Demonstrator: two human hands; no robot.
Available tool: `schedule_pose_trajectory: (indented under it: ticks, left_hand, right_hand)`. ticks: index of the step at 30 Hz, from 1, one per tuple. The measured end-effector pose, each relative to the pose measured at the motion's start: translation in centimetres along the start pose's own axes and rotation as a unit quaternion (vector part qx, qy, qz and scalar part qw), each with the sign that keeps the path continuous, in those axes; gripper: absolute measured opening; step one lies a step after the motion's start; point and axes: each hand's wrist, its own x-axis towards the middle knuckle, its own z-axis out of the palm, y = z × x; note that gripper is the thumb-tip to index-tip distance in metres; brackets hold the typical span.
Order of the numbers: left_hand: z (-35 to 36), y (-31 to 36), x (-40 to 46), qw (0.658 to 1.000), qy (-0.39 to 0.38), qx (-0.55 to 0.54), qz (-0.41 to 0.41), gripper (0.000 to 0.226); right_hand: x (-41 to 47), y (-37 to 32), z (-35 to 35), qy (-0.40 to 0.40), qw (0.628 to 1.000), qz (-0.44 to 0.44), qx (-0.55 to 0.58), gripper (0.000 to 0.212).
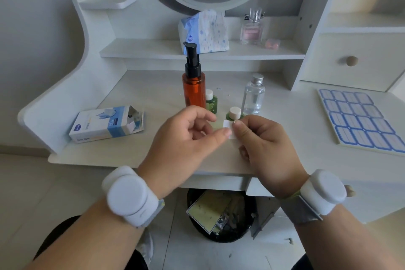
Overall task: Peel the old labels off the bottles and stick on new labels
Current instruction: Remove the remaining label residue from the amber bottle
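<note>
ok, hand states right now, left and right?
Left hand: pinching the small white label.
Right hand: pinching the same label.

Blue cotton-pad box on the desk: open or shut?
Open: the blue cotton-pad box lies flat, its right end flaps torn and splayed outward.

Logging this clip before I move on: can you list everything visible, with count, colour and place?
Pump bottle: 1, amber with black pump, desk centre.
Small green bottles: 2, white caps, right of the pump bottle, just beyond the hands.
Clear bottle: 1, silver cap, right of the green ones.
Label sheet: 1, blue-bordered, desk right.
Box: 1, white and blue, opened, desk left.
Tissue pack: 1, white and blue, shelf.
Perfume bottle: 1, pink, shelf.
Bin: 1, black, under the desk.
Small label: 1, white, pinched between both hands.
Wrist devices: 2, white.
Left hand; right hand.
</note>
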Motion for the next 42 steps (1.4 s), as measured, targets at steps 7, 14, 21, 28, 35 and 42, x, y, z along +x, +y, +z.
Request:
schedule_pose_trajectory:
  ticks: [7,14,21,28,35,42]
  left_hand:
    - [1.7,-0.6,0.6,0.999,0.033,0.002,0.003,0.002]
    - [0.0,-0.5,1.0,0.996,-0.053,0.042,0.063,0.004]
    - [-0.7,-0.8,1.1,0.992,-0.035,0.077,0.091,0.003]
    - [-1.8,-1.3,3.1,0.979,0.167,0.099,0.056,0.04]
    - [-1.4,-2.3,4.9,0.994,0.085,0.061,0.042,0.021]
    - [-2.1,-2.5,3.4,0.997,0.045,-0.06,0.013,0.04]
  right_hand:
    - [0.0,0.4,-0.1,-0.003,1.0,-0.024,-0.005,0.032]
    - [0.1,0.8,-0.4,-0.087,0.991,-0.057,0.081,0.034]
    - [0.2,1.0,-0.7,-0.088,0.991,-0.096,0.022,0.027]
    - [-0.1,1.0,-0.4,-0.071,0.996,-0.046,-0.031,0.018]
    - [-0.6,0.3,0.4,-0.095,0.986,-0.067,-0.124,0.02]
    - [0.9,-2.2,2.8,-0.12,0.975,-0.11,-0.153,0.024]
